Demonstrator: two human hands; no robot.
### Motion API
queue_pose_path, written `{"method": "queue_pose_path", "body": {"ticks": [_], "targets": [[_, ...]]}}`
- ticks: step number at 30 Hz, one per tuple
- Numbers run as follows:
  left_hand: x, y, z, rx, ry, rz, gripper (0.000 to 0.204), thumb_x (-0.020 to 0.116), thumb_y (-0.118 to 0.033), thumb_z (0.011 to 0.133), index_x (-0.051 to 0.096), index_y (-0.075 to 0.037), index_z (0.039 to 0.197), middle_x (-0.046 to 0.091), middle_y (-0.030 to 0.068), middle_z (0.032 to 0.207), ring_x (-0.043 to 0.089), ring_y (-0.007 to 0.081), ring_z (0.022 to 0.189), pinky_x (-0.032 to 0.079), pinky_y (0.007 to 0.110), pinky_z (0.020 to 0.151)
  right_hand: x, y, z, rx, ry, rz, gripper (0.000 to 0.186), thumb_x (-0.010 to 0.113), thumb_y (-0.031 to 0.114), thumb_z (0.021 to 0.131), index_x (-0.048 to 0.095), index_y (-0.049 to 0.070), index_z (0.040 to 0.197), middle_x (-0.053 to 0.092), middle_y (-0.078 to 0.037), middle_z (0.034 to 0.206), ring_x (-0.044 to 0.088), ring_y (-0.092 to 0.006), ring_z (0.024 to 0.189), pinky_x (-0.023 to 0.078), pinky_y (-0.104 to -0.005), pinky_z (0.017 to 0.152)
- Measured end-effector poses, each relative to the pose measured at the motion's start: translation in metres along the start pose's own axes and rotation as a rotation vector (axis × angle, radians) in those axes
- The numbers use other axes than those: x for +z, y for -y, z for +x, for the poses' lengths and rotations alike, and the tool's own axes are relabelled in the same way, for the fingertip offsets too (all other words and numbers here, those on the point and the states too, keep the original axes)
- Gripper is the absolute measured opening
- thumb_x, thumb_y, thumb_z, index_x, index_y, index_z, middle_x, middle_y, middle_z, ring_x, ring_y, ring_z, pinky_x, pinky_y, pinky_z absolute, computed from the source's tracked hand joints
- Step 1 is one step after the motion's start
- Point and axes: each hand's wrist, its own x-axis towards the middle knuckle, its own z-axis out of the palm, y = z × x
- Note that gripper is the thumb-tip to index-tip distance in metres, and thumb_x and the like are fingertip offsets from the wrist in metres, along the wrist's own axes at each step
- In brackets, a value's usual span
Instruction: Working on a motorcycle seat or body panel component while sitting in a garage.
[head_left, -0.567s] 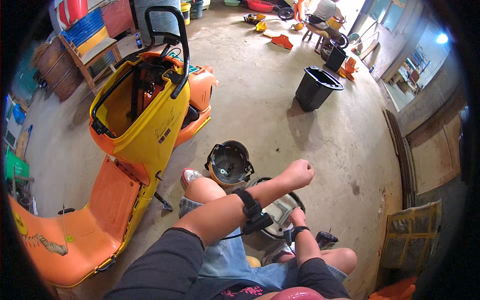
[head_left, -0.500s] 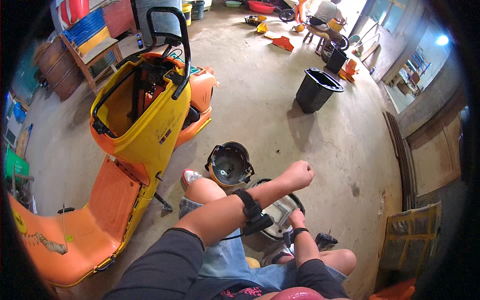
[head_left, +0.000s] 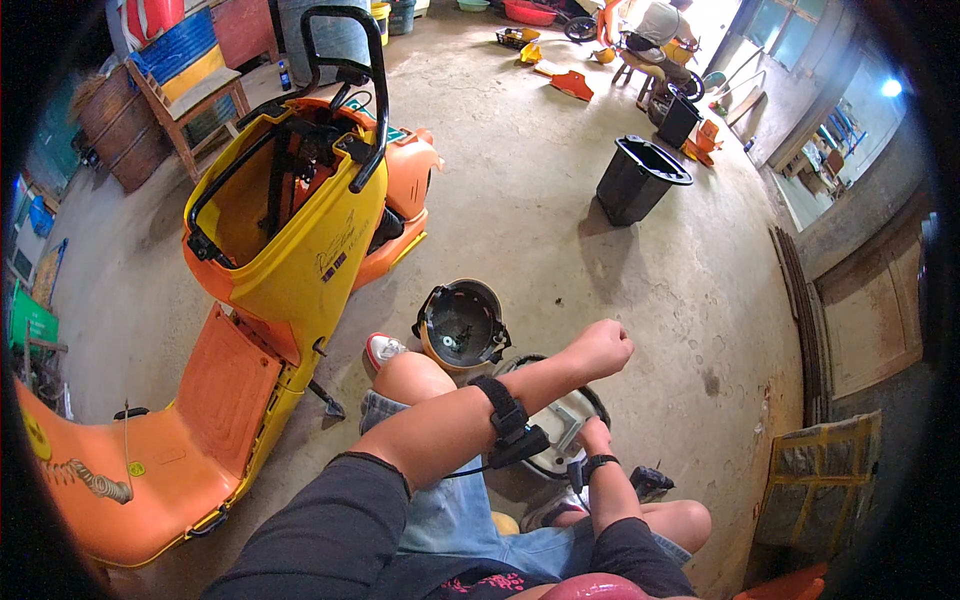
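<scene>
My left hand is closed in a fist above the far right edge of a wheel; whatever it may hold is hidden. The wheel is round, with a black rim and a pale grey centre, and lies low between my legs. At its right side, my right hand has its fingers closed on the grey part. My left forearm crosses over the wheel and hides its left portion. Just beyond it, an upturned yellow helmet with black straps holds small parts.
An orange and yellow scooter body stands at my left. A black power drill lies by my right knee. Farther off are a black bin, orange panels and a person on a stool. A taped board leans at right.
The view has shifted slightly. My left fist has turned a little over the wheel, while my right hand stays at the wheel's right side.
</scene>
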Motion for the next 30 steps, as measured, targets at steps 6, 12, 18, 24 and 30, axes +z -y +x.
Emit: {"method": "queue_pose_path", "body": {"ticks": [6, 12, 18, 24, 30], "targets": [[-0.002, -0.001, 0.0, -0.016, 0.014, -0.002, 0.028, 0.049, -0.018, 0.079, 0.063, 0.006, 0.084, 0.063, 0.0159, 0.068, 0.062, 0.024, 0.065, 0.048, 0.036, 0.065, 0.003, 0.001, 0.001, 0.01, -0.023, 0.017, 0.03, 0.055, 0.015, 0.082, 0.057, 0.0, 0.108, 0.061, -0.019, 0.111, 0.059, -0.0318, 0.103, 0.049, -0.0402, 0.084], [-0.003, -0.003, -0.001, 0.001, 0.004, -0.022, 0.028, 0.049, -0.018, 0.079, 0.063, 0.006, 0.084, 0.063, 0.0149, 0.067, 0.061, 0.0231, 0.063, 0.048, 0.035, 0.064, 0.002, 0.006, -0.002, 0.043, -0.001, 0.01, 0.037, 0.061, 0.015, 0.078, 0.055, 0.001, 0.111, 0.06, -0.019, 0.113, 0.058, -0.0315, 0.105, 0.049, -0.0405, 0.085], [-0.002, -0.003, -0.003, 0.018, -0.022, -0.025, 0.027, 0.049, -0.018, 0.075, 0.062, 0.006, 0.073, 0.061, 0.0261, 0.072, 0.062, 0.037, 0.072, 0.047, 0.043, 0.067, -0.009, 0.006, -0.009, 0.066, 0.049, 0.011, 0.047, 0.066, 0.016, 0.074, 0.051, 0.0, 0.115, 0.058, -0.021, 0.115, 0.057, -0.032, 0.107, 0.048, -0.0413, 0.087], [0.0, -0.001, -0.001, 0.011, -0.042, -0.049, 0.027, 0.049, -0.018, 0.075, 0.062, 0.006, 0.074, 0.06, 0.027, 0.074, 0.062, 0.0381, 0.074, 0.047, 0.044, 0.069, -0.008, 0.007, -0.006, 0.033, 0.031, 0.021, 0.044, 0.059, 0.013, 0.077, 0.048, -0.003, 0.117, 0.057, -0.022, 0.115, 0.058, -0.0329, 0.106, 0.048, -0.0417, 0.086], [0.0, 0.0, -0.001, 0.004, -0.044, -0.045, 0.027, 0.05, -0.018, 0.075, 0.063, 0.006, 0.076, 0.061, 0.0267, 0.074, 0.062, 0.0382, 0.076, 0.047, 0.044, 0.07, -0.007, 0.01, -0.007, 0.06, 0.041, 0.028, 0.048, 0.058, 0.013, 0.077, 0.042, -0.005, 0.119, 0.057, -0.024, 0.114, 0.058, -0.0339, 0.106, 0.048, -0.0414, 0.085]]}}
